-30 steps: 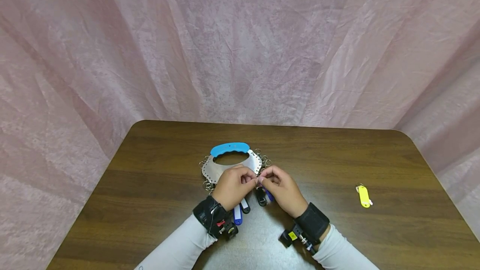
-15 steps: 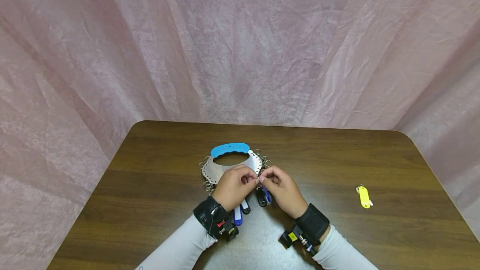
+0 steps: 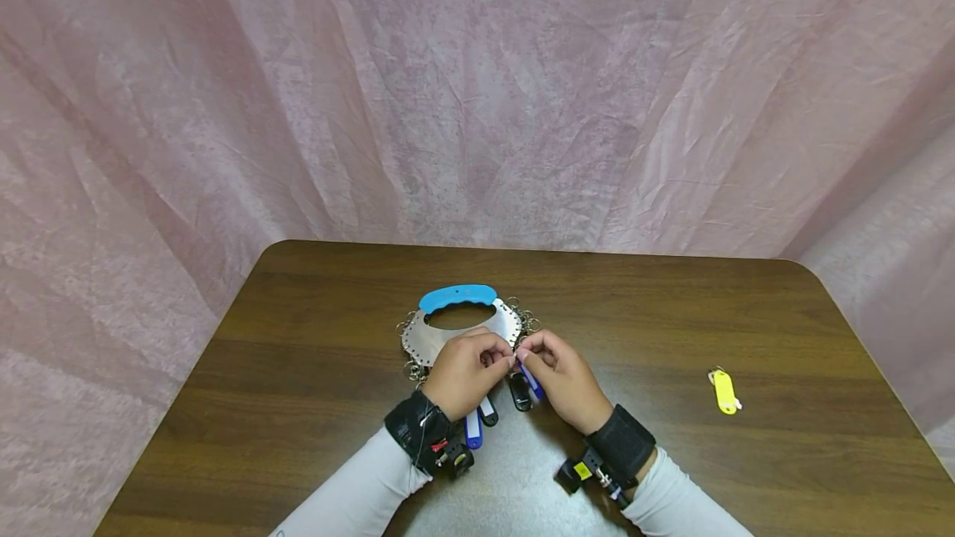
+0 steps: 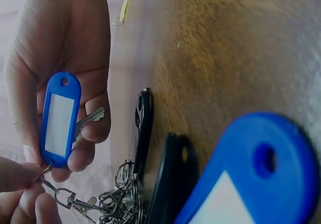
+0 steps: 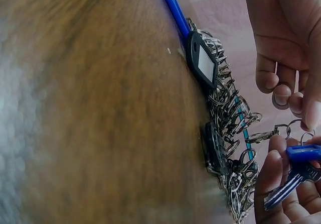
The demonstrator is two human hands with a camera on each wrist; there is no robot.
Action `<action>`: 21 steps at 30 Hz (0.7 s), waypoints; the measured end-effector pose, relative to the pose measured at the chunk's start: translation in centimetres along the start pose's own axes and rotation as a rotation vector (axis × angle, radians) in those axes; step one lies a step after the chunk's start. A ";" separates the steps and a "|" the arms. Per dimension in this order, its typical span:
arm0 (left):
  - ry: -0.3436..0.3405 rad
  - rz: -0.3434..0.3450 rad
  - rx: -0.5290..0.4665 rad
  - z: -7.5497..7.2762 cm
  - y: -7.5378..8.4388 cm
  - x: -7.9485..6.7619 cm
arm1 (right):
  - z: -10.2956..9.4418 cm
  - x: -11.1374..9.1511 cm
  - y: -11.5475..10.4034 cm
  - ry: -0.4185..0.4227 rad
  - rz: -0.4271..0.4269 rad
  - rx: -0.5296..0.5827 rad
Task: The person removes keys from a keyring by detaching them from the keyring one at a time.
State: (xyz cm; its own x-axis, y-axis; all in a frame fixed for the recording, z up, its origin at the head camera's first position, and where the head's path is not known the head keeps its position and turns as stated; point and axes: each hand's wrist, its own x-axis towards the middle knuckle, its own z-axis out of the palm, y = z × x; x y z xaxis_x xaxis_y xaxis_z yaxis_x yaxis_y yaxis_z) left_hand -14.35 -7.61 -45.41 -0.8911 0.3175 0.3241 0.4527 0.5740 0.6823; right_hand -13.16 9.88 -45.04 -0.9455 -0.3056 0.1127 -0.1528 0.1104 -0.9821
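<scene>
In the head view my left hand and right hand meet at the lower right edge of a metal key holder plate with a blue handle. A blue key tag with a white label and a key lies against my right fingers, which pinch it near its ring end. My left thumb and finger pinch a small metal ring linked to a swivel clip. The fingertips partly cover where the rings meet.
Another blue tag and black tags hang from the holder towards the near side. Metal rings and clips crowd its rim. A yellow key tag lies on the right of the wooden table; a pink curtain stands behind.
The blue tag under my right hand has shifted slightly, swinging left and then back right. Both hands stay nearly in place at the plate's edge.
</scene>
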 end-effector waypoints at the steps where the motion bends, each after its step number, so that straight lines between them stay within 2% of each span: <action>1: -0.001 0.001 -0.002 0.0 0.0 0.0 | 0.0 0.0 0.1 0.002 -0.002 -0.005; 8: -0.014 -0.003 -0.002 0.0 0.0 0.0 | -0.3 0.6 2.9 0.024 -0.025 -0.022; 11: -0.023 -0.012 -0.013 0.0 0.0 0.0 | -0.3 0.6 3.3 0.035 -0.032 -0.017; 17: -0.021 -0.028 -0.021 0.0 -0.1 0.0 | -0.2 0.5 2.8 0.023 -0.030 0.044; 21: -0.009 -0.039 -0.002 0.1 0.0 0.0 | -0.1 0.3 1.2 0.009 -0.043 0.050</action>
State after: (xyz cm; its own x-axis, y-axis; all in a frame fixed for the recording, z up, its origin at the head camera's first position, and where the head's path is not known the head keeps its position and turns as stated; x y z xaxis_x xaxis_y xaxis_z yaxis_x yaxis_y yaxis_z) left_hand -14.39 -7.58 -45.46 -0.9080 0.3017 0.2908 0.4171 0.5847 0.6958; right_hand -13.68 9.98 -46.17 -0.9407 -0.3008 0.1566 -0.1795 0.0500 -0.9825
